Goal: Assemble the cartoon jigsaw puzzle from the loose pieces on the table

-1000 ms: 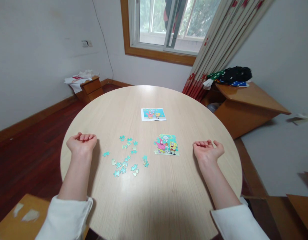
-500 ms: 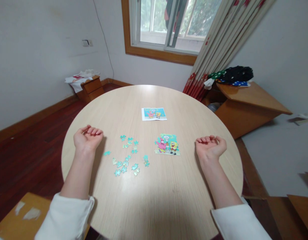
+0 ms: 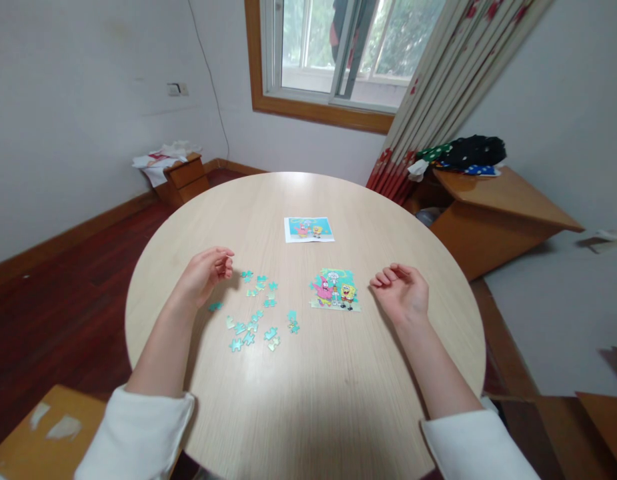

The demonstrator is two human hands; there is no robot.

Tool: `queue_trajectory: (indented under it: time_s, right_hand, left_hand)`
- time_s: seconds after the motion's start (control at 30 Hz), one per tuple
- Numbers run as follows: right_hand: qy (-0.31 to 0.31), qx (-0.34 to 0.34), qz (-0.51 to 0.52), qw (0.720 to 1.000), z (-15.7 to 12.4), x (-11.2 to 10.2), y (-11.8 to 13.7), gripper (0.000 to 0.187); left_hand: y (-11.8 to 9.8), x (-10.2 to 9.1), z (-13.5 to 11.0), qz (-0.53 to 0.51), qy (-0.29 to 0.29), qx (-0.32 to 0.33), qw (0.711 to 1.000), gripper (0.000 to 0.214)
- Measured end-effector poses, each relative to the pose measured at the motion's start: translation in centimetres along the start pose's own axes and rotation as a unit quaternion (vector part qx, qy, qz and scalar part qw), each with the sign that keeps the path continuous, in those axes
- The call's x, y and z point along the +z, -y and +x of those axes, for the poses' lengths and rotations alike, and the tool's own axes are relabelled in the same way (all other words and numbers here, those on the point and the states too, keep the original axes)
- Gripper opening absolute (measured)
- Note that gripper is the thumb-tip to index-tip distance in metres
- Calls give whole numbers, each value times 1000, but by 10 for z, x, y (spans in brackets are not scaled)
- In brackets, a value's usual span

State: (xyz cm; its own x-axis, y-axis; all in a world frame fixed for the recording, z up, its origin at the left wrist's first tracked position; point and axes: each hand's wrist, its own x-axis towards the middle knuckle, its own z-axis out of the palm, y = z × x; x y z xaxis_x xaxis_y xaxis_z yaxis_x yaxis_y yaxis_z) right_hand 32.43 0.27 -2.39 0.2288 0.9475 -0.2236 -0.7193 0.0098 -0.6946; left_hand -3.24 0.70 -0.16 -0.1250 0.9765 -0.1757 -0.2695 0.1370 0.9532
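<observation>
My left hand (image 3: 207,273) is just left of the loose jigsaw pieces (image 3: 251,327), its fingers loosely bent and nothing seen in them. Several of these teal and pale green pieces lie scattered on the left half of the table. My right hand (image 3: 402,290) is to the right of a partly joined cartoon puzzle (image 3: 335,290), palm showing, fingers half curled and empty. That puzzle shows a pink starfish, a squid figure and a yellow sponge. Neither hand touches a piece. Behind the puzzle lies a printed picture (image 3: 309,230) of the same scene.
Everything lies on a round pale wooden table (image 3: 308,407). A wooden stool (image 3: 53,427) is at lower left. Beyond the table are a small cabinet (image 3: 188,180) with cloths, a tilted brown desk (image 3: 503,220) with clothes, a curtain (image 3: 453,80) and a window.
Both hands have moved inward: my left hand rightward, turning over toward the loose pieces, my right hand leftward toward the joined puzzle. The puzzle, pieces and picture have stayed in place.
</observation>
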Motion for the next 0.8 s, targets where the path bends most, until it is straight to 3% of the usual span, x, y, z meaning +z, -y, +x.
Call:
queue_trajectory:
  time_s: [0.27, 0.43, 0.8]
  right_hand:
    - [29, -15, -70, 997, 0, 3, -6, 17]
    - [82, -7, -116, 990, -6, 7, -9, 17]
    - [204, 63, -197, 957, -17, 9, -14, 20]
  left_hand:
    - [3, -2, 1, 11, 16, 0, 1000, 5]
    - [3, -3, 1, 27, 31, -14, 999, 5]
    - [7, -6, -2, 48, 138, -97, 984, 6]
